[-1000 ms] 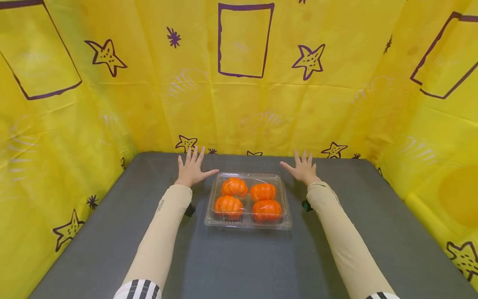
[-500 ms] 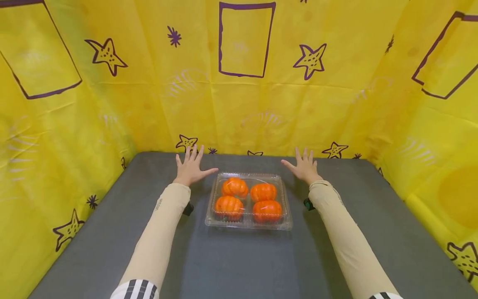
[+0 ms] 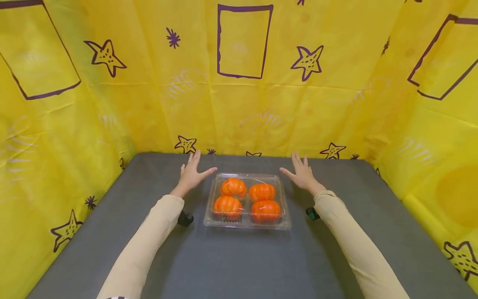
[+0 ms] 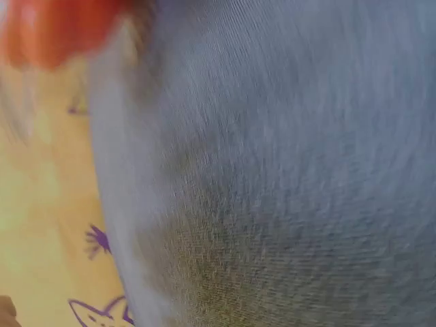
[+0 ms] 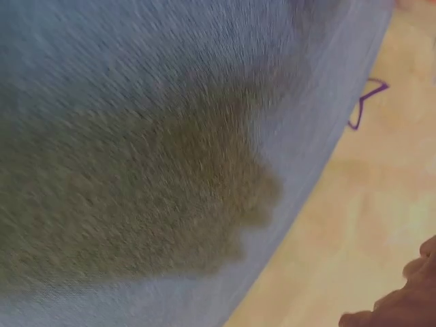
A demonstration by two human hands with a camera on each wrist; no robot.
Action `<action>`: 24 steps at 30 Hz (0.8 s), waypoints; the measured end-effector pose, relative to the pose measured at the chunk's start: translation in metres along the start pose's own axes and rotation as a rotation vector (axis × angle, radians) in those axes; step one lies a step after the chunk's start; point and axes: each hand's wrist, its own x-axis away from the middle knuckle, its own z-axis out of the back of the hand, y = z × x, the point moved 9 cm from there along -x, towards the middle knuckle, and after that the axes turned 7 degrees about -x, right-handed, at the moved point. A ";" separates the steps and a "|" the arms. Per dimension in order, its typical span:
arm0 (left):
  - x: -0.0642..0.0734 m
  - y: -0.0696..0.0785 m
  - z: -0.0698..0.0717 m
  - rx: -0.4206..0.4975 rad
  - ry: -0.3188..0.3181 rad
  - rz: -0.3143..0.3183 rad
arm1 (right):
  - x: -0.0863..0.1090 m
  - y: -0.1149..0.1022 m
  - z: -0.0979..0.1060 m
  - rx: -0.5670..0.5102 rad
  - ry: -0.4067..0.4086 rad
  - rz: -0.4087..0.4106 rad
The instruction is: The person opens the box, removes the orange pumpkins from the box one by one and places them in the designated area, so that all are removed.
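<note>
A clear plastic clamshell box (image 3: 246, 224) with a see-through lid sits on the dark grey table (image 3: 239, 265). Inside it are several small orange pumpkins (image 3: 265, 211), and one pumpkin (image 4: 58, 30) shows blurred at the top left of the left wrist view. My left hand (image 3: 191, 174) is just beyond the box's left side, fingers extended and thumb pointing toward the box. Mirroring it on the right, my right hand (image 3: 303, 175) has its fingers stretched and its thumb toward the box. Both hands hold nothing. In the right wrist view my right hand (image 5: 402, 300) only shows at the corner.
A yellow cloth (image 3: 239, 112) with purple stars and frames hangs round the back and sides of the table. Dark wrist devices (image 3: 185, 219) show beneath the sleeves. Each hand casts a shadow on the tabletop.
Both hands have turned from palms down with fingers spread to tilted inward, palms more toward each other. The forearms have swung outward. The box and pumpkins have stayed put.
</note>
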 end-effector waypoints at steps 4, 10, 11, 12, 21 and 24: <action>0.014 0.008 0.003 0.206 0.010 -0.009 | 0.010 -0.010 -0.007 -0.114 -0.045 0.056; 0.036 0.022 -0.001 0.319 0.012 -0.064 | 0.036 -0.021 -0.009 -0.257 -0.057 0.095; 0.039 0.024 -0.003 0.340 0.006 -0.074 | 0.041 -0.023 -0.008 -0.272 -0.049 0.108; 0.041 0.026 -0.004 0.364 0.002 -0.082 | 0.045 -0.026 -0.008 -0.283 -0.040 0.124; 0.074 0.048 0.009 0.541 0.016 -0.154 | 0.084 -0.060 -0.017 -0.418 0.030 0.263; 0.089 0.063 0.017 0.546 0.040 -0.209 | 0.097 -0.065 -0.023 -0.447 0.032 0.274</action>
